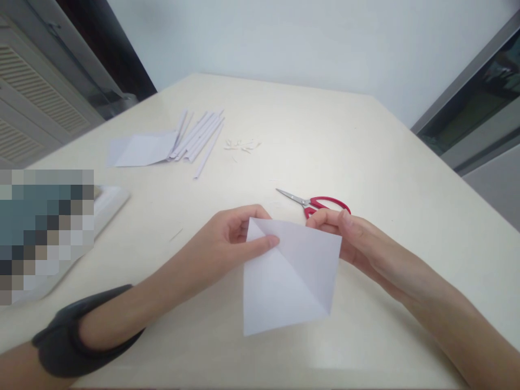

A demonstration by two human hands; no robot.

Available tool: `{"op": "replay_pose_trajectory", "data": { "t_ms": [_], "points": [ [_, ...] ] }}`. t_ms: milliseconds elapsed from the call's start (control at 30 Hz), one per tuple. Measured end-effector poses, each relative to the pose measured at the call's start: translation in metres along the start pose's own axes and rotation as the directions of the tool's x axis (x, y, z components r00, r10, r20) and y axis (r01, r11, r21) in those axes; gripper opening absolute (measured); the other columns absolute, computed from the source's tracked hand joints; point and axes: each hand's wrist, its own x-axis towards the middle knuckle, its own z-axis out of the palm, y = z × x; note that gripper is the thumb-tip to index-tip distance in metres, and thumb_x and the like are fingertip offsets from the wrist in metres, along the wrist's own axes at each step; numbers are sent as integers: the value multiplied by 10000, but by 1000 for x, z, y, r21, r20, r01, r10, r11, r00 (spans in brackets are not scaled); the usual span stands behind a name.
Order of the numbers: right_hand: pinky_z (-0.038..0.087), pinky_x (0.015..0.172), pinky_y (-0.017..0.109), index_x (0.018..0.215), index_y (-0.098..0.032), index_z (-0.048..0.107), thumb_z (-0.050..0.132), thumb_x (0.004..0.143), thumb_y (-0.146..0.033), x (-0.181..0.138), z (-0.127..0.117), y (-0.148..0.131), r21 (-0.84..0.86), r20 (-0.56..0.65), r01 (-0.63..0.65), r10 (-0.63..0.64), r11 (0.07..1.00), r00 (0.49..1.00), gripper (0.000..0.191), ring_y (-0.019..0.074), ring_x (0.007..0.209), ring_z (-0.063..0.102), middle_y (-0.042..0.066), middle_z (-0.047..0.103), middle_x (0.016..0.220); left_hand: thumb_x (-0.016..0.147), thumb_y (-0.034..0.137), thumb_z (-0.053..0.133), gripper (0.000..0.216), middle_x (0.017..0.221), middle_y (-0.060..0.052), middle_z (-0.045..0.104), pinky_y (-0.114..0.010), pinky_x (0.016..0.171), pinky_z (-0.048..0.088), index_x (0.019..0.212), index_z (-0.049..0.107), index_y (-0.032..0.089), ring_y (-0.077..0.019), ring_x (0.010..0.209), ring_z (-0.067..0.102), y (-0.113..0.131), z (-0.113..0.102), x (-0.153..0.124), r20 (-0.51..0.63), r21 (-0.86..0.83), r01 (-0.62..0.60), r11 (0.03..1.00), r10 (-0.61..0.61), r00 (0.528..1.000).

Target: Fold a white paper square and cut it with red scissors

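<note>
A squarish sheet of white paper [280,292] with a diagonal crease is held up just above the front of the table. My left hand [239,235] pinches its upper left part, thumb on the front and fingers behind. At the upper right corner is my right hand [361,238], its fingers loosely curled and partly hidden behind the sheet. The right thumb stays off the paper's front, beside the corner. Just beyond the right fingers lie scissors [303,201] with red handles, blades pointing left; one handle is partly covered by the hand.
Several rolled or folded white paper strips [201,135] lie at the back left, beside flat white sheets [142,149]. Small paper scraps [241,145] are scattered right of them. A blurred-out object [49,233] rests on the left edge. A wall [284,43] stands behind the table [406,179].
</note>
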Motion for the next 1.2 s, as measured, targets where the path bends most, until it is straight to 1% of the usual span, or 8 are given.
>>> {"op": "replay_pose_trajectory", "data": {
  "t_ms": [100, 200, 300, 467, 600, 767, 1067, 1200],
  "points": [
    [483, 796, 284, 1070, -261, 649, 485, 950, -507, -2, 0, 0, -3, 31, -24, 24, 1000, 999, 319, 193, 932, 599, 35, 638, 1000, 770, 209, 716, 160, 704, 40, 636, -165, 490, 454, 788, 557, 202, -115, 596, 602, 1, -3, 1, -8, 5, 15, 1000, -15, 1000],
    [497, 788, 285, 1131, -277, 660, 644, 896, -310, -1, 5, -2, -2, 61, -106, 106, 994, 992, 237, 201, 964, 624, 27, 678, 1057, 780, 225, 713, 184, 774, 42, 662, -183, 509, 478, 901, 574, 239, -132, 620, 626, -2, -7, 2, 2, -71, 27, 997, -27, 1000],
    [500, 841, 261, 1147, -260, 668, 645, 891, -185, 2, 8, -2, 72, 117, -123, 114, 990, 987, 268, 177, 997, 649, 10, 694, 1117, 797, 275, 709, 233, 826, 40, 690, -191, 529, 487, 997, 588, 276, -140, 634, 647, -7, -9, 2, 52, -159, 83, 984, -76, 996],
    [517, 818, 235, 1181, -223, 645, 621, 918, -190, 4, 7, 1, 90, 104, -119, 110, 989, 989, 265, 153, 973, 668, 20, 700, 1138, 765, 269, 751, 282, 851, 45, 707, -198, 585, 501, 1016, 627, 291, -155, 716, 669, -8, -6, 1, 153, -223, 116, 968, -83, 985],
    [535, 721, 245, 1208, -228, 622, 626, 915, -207, 3, 8, 1, 113, 64, -141, 135, 983, 989, 293, 153, 848, 695, 32, 716, 1090, 719, 251, 786, 361, 858, 44, 710, -201, 592, 505, 1039, 624, 292, -157, 725, 665, -4, -3, -1, 178, -169, 91, 981, -60, 982],
    [546, 736, 268, 1167, -215, 649, 653, 875, -160, 5, 10, 2, 176, 48, -97, 89, 980, 995, 297, 181, 871, 698, 46, 705, 1126, 730, 237, 775, 337, 844, 42, 699, -213, 607, 509, 1028, 622, 278, -172, 756, 667, -2, -6, 0, 253, -88, 73, 993, -48, 966],
    [521, 741, 208, 1118, -263, 695, 629, 911, -178, 6, 9, 4, 126, 36, -29, 25, 992, 999, 234, 128, 851, 674, -7, 730, 1003, 754, 291, 712, 196, 776, 29, 701, -229, 600, 486, 924, 622, 251, -196, 725, 666, -4, 3, -4, 91, -16, 68, 998, -67, 994],
    [515, 755, 211, 1133, -287, 697, 613, 920, -174, 7, 7, 5, 91, 33, 17, -20, 996, 999, 255, 135, 882, 662, -13, 719, 1055, 743, 228, 710, 189, 845, 31, 728, -268, 694, 531, 924, 670, 257, -243, 871, 688, -9, 4, -3, 49, -68, 61, 996, -58, 997]
  ]
}}
